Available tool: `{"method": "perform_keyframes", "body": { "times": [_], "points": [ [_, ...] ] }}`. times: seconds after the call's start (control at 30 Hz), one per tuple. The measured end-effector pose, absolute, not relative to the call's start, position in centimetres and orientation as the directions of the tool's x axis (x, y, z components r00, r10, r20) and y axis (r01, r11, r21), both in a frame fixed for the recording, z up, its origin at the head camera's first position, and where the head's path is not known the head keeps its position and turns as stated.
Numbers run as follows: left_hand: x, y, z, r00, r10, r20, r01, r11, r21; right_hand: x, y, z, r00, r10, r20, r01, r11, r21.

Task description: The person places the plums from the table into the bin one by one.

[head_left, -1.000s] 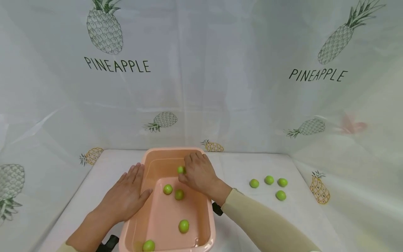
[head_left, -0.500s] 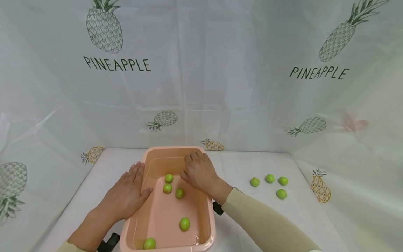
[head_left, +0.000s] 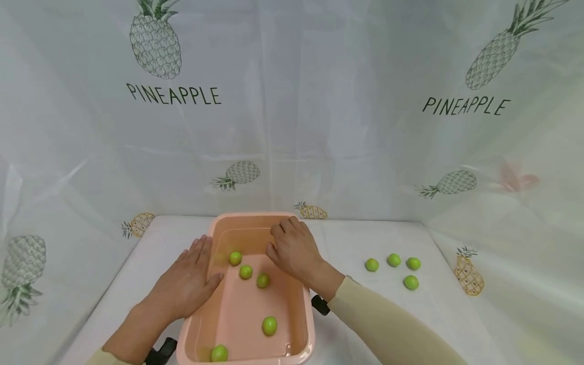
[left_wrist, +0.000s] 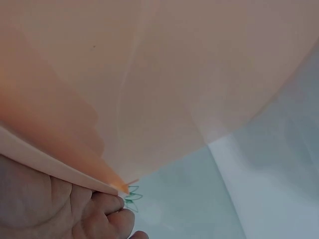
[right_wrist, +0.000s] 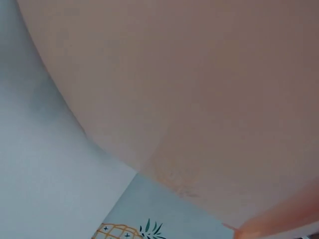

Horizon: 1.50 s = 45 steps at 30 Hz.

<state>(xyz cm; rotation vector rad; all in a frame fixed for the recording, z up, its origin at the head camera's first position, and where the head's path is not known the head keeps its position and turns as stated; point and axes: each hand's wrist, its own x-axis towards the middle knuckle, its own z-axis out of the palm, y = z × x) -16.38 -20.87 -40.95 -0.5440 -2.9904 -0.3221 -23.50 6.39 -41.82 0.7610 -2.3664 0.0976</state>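
Note:
A pink plastic basin [head_left: 244, 304] stands on the white table, with several small round green fruits, which look like limes, scattered inside. One such fruit [head_left: 235, 258] lies near the basin's far left corner, close to another [head_left: 246, 272]. My left hand [head_left: 182, 284] rests on the left rim with its fingers straight; its palm touches the rim in the left wrist view. Over the right rim is my right hand [head_left: 296, 248], fingers loosely bent and thumb apart, with no fruit showing in it. The undersides of its fingers are hidden. The right wrist view shows mostly the basin's outer wall [right_wrist: 174, 99].
Several more green fruits [head_left: 411, 282] lie on the table right of the basin. Behind the table hangs a pale sheet [head_left: 315, 116] printed with pineapples. Black wrist-camera mounts [head_left: 321, 304] sit near both wrists.
The fruit at my right thumb was let go, dropped into the basin and rolled left toward its far left corner. My left hand has stayed on the rim.

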Motion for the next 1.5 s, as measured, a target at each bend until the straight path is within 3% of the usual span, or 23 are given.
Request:
{"method": "perform_keyframes", "body": {
  "times": [0.2,0.37,0.6,0.8,1.27,1.5],
  "points": [
    [-16.4,-20.9,-41.0,-0.933,0.338,0.123,0.356,0.917,0.183,-23.3,8.2,-41.6,-0.535,-0.496,0.684,-0.575,0.807,0.135],
    [-16.5,-20.9,-41.1,-0.933,0.341,0.12,0.358,0.915,0.186,-23.4,10.7,-41.7,-0.502,-0.472,0.725,-0.563,0.814,0.141],
    [-16.7,-20.9,-41.1,-0.93,0.348,0.121,0.367,0.907,0.206,-23.5,15.6,-42.9,-0.557,-0.416,0.719,-0.498,0.86,0.111],
    [-16.7,-21.0,-41.3,-0.932,0.343,0.114,0.36,0.907,0.217,-23.0,20.9,-45.2,-0.559,-0.455,0.693,-0.468,0.863,0.188],
    [-16.7,-20.8,-41.3,-0.932,0.339,0.127,0.359,0.909,0.21,-20.6,33.8,-50.0,-0.693,-0.568,0.445,-0.417,0.818,0.396],
    [-16.7,-21.0,-41.3,-0.931,0.343,0.124,0.363,0.907,0.216,-19.1,38.2,-51.7,-0.735,-0.568,0.37,-0.428,0.812,0.396]
  ]
}}
